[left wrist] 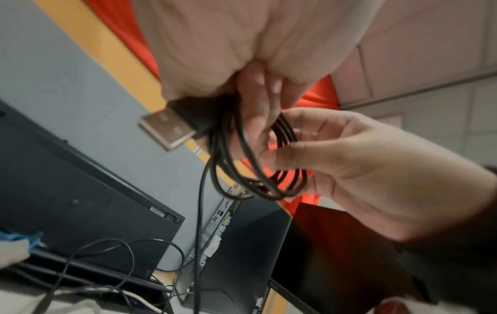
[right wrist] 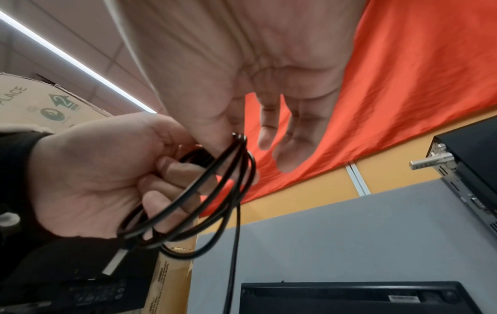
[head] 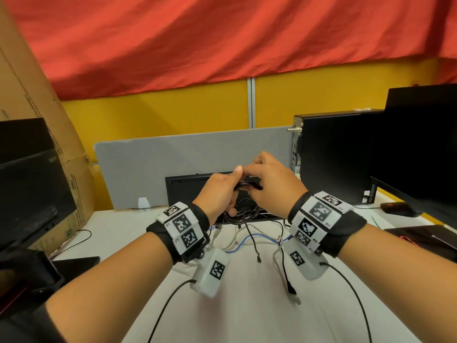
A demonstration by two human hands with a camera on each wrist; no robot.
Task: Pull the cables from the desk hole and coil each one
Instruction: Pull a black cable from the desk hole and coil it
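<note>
my left hand (head: pixel 220 191) grips the coil (right wrist: pixel 204 191); right fingers (right wrist: pixel 228 136) pinch its top loop — tail (right wrist: pixel 235 233) hangs straight down toward the counter (head: pixel 247 305).

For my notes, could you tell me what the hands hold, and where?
Left hand grips the black cable by its coiled loops; right hand pinches one loop.
</note>
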